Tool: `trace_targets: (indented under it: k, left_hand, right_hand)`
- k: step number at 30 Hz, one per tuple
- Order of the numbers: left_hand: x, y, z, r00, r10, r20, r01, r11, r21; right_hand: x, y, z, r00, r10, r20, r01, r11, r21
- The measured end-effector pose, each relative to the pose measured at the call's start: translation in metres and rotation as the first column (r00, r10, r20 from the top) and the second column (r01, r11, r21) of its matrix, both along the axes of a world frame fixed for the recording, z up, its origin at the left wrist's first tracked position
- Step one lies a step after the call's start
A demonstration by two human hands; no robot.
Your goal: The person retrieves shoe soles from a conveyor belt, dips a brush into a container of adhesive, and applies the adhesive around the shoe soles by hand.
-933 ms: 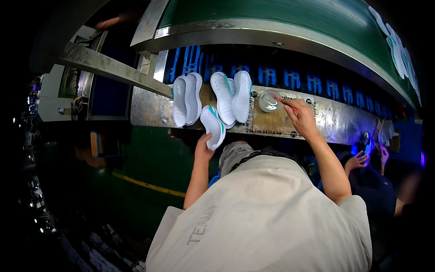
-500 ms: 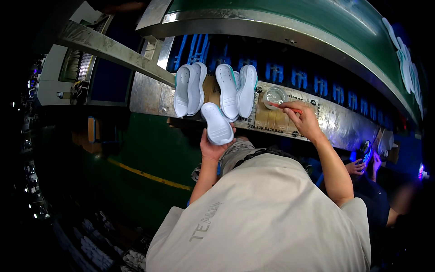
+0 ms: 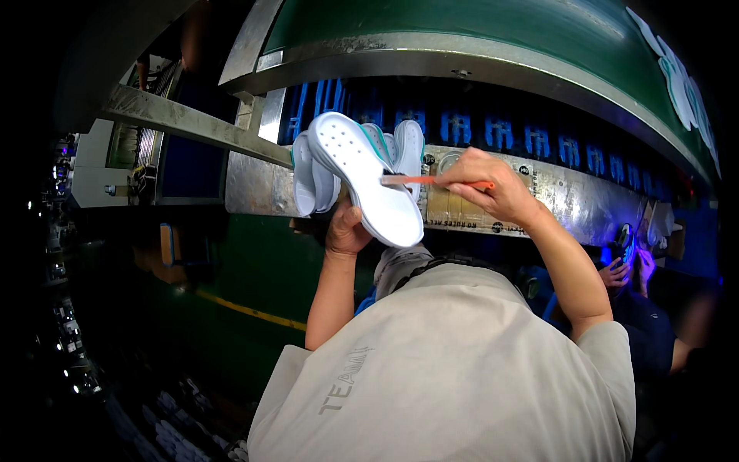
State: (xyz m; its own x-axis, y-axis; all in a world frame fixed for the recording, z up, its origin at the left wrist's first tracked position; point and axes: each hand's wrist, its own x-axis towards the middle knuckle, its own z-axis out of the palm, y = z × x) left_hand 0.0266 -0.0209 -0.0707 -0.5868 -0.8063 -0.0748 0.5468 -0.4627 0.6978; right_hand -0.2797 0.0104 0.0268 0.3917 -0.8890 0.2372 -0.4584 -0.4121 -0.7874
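Grips a white sole [image 3: 373, 202] by its left side with the left hand [image 3: 344, 231], in front of the bench, tilted with the holed end up and to the left. Pinches an orange brush [image 3: 431, 180] by its handle in the right hand [image 3: 494, 186], with the pale tip at the sole's right edge, by the waist; cannot tell whether touching. Has a cup [image 3: 449, 160] just behind the right hand, mostly hidden, on the metal bench [image 3: 589, 212]. Has other soles [image 3: 305, 173] there too, beyond the held one, to left and right. Farther out, shows blue frames [image 3: 497, 134] below a green top [image 3: 462, 23]. At far right, shows a co-worker's hands [image 3: 614, 273] at a shoe [image 3: 625, 245].
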Motion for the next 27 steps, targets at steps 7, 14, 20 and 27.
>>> trace_targets:
  k: [7, 14, 20, 27]
  left_hand:
    - [-0.009, -0.033, 0.031, 0.997, 0.081, 0.019, -0.077, 0.987, -0.138]
    - [-0.021, -0.036, 0.020, 0.988, 0.113, 0.105, -0.087, 0.971, -0.221]
    - [-0.031, -0.029, 0.015, 0.983, 0.120, 0.139, -0.087, 0.971, -0.224]
    - [-0.029, -0.015, 0.015, 0.985, 0.038, 0.167, -0.002, 0.977, -0.212]
  right_hand:
    - [0.001, 0.043, 0.004, 0.977, -0.188, 0.102, 0.175, 0.977, 0.124]
    - [0.027, 0.062, 0.007, 0.814, -0.472, 0.338, 0.186, 0.763, 0.619]
    - [0.038, 0.054, 0.008, 0.609, -0.604, 0.514, 0.119, 0.710, 0.694]
    - [0.046, 0.039, -0.007, 0.469, -0.667, 0.579, 0.034, 0.669, 0.743]
